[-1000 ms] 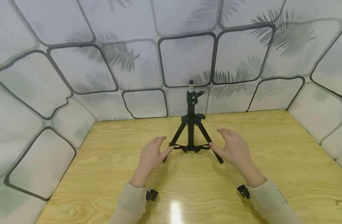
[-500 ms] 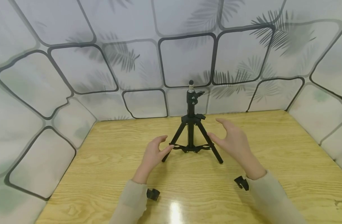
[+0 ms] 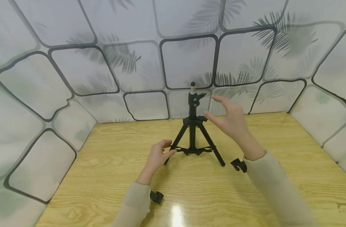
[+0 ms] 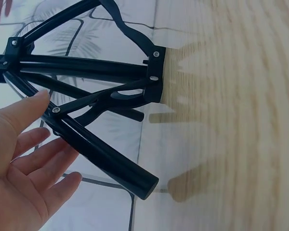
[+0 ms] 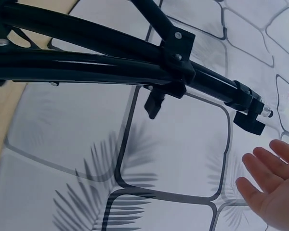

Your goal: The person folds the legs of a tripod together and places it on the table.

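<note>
A black tripod stand [image 3: 192,132] stands upright on its spread legs, with a silver tip and black cap on top. My left hand [image 3: 157,157] is at its left leg [image 4: 103,151]; in the left wrist view the thumb lies at the leg's brace joint and the relaxed fingers reach behind the leg. Whether they press on it I cannot tell. My right hand [image 3: 232,121] hovers right of the column, thumb and fingers apart. The right wrist view shows this hand [image 5: 274,180] beside the upper clamp knob [image 5: 250,122], with a gap between them.
The stand rests on a light wooden table [image 3: 119,148], towards its back edge. A patterned cloth wall [image 3: 138,69] rises behind and at both sides. Small black mounts [image 3: 156,197] sit at both wrists.
My right hand has risen from beside the right leg to the height of the column's upper part. My left hand has stayed by the left leg, its fingers slightly more bent.
</note>
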{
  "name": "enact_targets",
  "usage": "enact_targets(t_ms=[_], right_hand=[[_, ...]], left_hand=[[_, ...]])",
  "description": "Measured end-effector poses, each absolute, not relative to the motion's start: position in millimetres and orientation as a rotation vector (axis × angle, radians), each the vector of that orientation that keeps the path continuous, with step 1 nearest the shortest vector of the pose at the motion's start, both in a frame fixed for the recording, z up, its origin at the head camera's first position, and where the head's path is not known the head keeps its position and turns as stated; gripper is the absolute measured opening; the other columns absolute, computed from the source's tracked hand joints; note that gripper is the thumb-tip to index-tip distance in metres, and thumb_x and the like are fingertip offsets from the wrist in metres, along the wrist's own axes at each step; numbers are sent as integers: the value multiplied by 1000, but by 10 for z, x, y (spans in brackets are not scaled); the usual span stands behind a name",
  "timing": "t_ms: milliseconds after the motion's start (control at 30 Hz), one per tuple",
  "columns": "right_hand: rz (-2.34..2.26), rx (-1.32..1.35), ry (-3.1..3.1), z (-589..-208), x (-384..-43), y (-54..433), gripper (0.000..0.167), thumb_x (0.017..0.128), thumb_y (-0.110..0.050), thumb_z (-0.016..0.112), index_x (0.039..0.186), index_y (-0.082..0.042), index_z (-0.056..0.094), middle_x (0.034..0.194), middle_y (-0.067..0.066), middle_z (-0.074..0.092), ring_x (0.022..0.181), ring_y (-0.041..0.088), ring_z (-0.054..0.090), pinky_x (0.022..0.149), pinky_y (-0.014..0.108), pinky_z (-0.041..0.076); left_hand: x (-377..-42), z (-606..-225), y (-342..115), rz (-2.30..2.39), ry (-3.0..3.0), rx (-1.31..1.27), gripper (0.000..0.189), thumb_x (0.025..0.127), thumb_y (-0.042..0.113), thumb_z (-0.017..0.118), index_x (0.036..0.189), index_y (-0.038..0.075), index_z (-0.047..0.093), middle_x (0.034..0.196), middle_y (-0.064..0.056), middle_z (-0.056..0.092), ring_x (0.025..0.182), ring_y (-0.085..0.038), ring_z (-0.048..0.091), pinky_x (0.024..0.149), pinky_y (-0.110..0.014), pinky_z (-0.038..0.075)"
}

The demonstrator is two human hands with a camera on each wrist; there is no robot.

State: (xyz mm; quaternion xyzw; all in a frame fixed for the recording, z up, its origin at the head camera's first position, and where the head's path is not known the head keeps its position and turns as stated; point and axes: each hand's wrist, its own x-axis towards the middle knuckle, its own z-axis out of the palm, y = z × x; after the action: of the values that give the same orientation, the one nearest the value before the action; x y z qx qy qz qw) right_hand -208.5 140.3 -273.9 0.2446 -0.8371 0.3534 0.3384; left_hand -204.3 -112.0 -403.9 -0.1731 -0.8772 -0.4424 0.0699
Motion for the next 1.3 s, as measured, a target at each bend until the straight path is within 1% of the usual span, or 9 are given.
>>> enact_targets(t_ms=[133, 300, 467, 600, 800, 867, 967, 1067, 1300], right_hand=[[958, 644, -2215, -2619, -2154, 1350, 50, 75, -20, 71, 116, 2, 54, 113, 16, 56, 105, 29, 51, 91, 39, 37], [1008, 659, -2230, -2517, -2238, 1295, 48, 77, -22, 69, 118, 0, 54, 114, 13, 57, 106, 26, 51, 89, 39, 39], [1106, 655, -2270, -2430, -2329, 1257, 48, 79, -27, 68, 119, -3, 53, 117, 9, 56, 108, 21, 50, 91, 36, 37], [1238, 631, -2317, -2401, -2397, 1234, 49, 80, -30, 67, 119, -6, 53, 118, 5, 55, 110, 16, 48, 93, 31, 36], [1418, 622, -2353, -2426, -2489, 1180, 46, 81, -29, 65, 119, -7, 53, 116, 4, 55, 111, 14, 47, 95, 28, 34], [1480, 614, -2343, -2436, -2508, 1159, 44, 82, -27, 65, 119, -6, 53, 115, 5, 55, 108, 14, 49, 91, 28, 38], [1545, 589, -2319, -2448, -2525, 1132, 40, 82, -24, 64, 116, -4, 55, 109, 7, 58, 97, 15, 55, 79, 29, 45], [1578, 563, -2299, -2458, -2537, 1114, 36, 83, -23, 64, 112, -3, 58, 103, 8, 60, 86, 16, 57, 69, 28, 46], [1554, 554, -2276, -2465, -2551, 1076, 29, 83, -21, 64, 105, -3, 61, 97, 7, 62, 79, 14, 57, 65, 26, 46]], left_hand=[[-2053, -4067, -1109, -1314, -2654, -509, 38, 79, 16, 67, 111, -3, 57, 103, -15, 61, 95, -26, 57, 78, -41, 46], [-2054, -4087, -1092, -1274, -2674, -510, 31, 79, 14, 68, 105, -1, 60, 97, -12, 64, 90, -24, 59, 77, -39, 47], [-2054, -4074, -1074, -1252, -2669, -525, 30, 79, 13, 67, 104, -1, 60, 96, -12, 64, 90, -24, 60, 76, -39, 47], [-2051, -4066, -1061, -1263, -2664, -524, 29, 79, 13, 67, 103, -1, 60, 95, -13, 64, 89, -25, 60, 76, -41, 47], [-2055, -4093, -1057, -1289, -2661, -496, 28, 79, 13, 67, 102, -1, 60, 93, -12, 64, 88, -25, 60, 75, -42, 47], [-2052, -4091, -1061, -1290, -2665, -480, 28, 79, 13, 68, 102, -1, 60, 92, -11, 64, 87, -25, 60, 76, -42, 46], [-2044, -4085, -1065, -1280, -2678, -450, 29, 78, 15, 68, 101, -1, 61, 92, -11, 64, 87, -24, 60, 76, -41, 47], [-2043, -4076, -1064, -1272, -2690, -425, 29, 78, 16, 68, 101, 0, 61, 92, -10, 64, 88, -24, 60, 76, -39, 47], [-2052, -4075, -1053, -1315, -2658, -390, 27, 77, 14, 69, 98, 0, 61, 91, -10, 64, 86, -23, 60, 75, -38, 47]])
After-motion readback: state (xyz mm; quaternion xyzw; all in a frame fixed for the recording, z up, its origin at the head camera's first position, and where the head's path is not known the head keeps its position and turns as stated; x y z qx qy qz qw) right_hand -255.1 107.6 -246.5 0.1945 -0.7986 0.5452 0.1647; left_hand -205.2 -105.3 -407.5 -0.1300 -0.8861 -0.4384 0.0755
